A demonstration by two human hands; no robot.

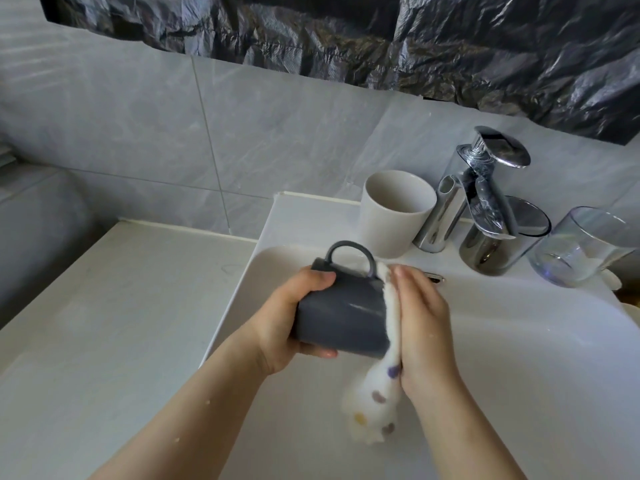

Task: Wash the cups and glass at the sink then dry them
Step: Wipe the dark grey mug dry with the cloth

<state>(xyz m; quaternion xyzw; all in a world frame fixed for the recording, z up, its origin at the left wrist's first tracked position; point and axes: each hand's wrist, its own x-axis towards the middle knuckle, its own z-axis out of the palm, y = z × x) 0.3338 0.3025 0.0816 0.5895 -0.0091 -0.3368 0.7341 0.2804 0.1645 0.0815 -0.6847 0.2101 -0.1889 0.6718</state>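
Observation:
My left hand (294, 318) grips a dark grey mug (343, 317) by its base, holding it on its side over the white sink (502, 341) with the handle up. My right hand (420, 323) lies with straight fingers against a white cloth with coloured dots (379, 400), pressing it over the mug's mouth; the cloth's tail hangs down into the basin. A white handleless cup (394, 211) stands upright on the sink's back rim. A clear glass (585, 245) stands at the far right of the rim.
A chrome tap (485, 188) rises behind the basin, with a dark smoked tumbler (498, 237) beside it. A pale counter (114, 323) stretches to the left. Grey tiles and black plastic sheeting (381, 32) cover the wall.

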